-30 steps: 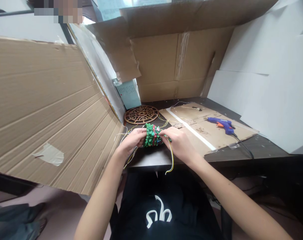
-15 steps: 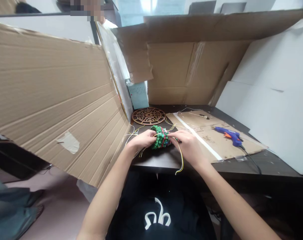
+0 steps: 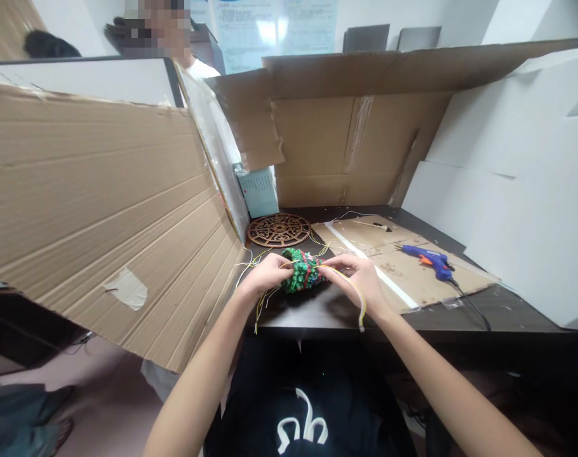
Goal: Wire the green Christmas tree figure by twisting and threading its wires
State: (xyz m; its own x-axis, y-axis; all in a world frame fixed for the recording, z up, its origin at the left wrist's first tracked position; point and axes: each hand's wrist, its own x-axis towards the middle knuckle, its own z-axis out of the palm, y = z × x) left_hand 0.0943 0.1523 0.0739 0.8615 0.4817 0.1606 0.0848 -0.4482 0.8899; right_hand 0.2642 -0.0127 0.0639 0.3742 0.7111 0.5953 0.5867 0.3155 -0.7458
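Note:
A small green artificial Christmas tree (image 3: 298, 279) with red trim lies on its side at the front of the dark table, between my two hands. The fingers of my left hand (image 3: 274, 273) are closed on its wide left end. On the other side, my right hand (image 3: 353, 274) pinches a yellow and white wire (image 3: 362, 304) against the tree; its loose end hangs past the palm toward the table edge. More thin yellow and white wires (image 3: 258, 311) trail out by my left hand. Parts of my fingertips are hidden by the tree.
Behind the tree lies a round brown openwork disc (image 3: 279, 230). To the right, a blue glue gun (image 3: 434, 260) and a small brush (image 3: 372, 225) rest on a cardboard sheet (image 3: 398, 273). Cardboard walls (image 3: 312, 139) enclose the table; a light blue box (image 3: 260, 193) stands behind. A person (image 3: 198, 66) is beyond.
The wire's loose end has swung right and now drapes over my right palm. My right fingers have shifted slightly along the tree. The camera view has tilted up a little.

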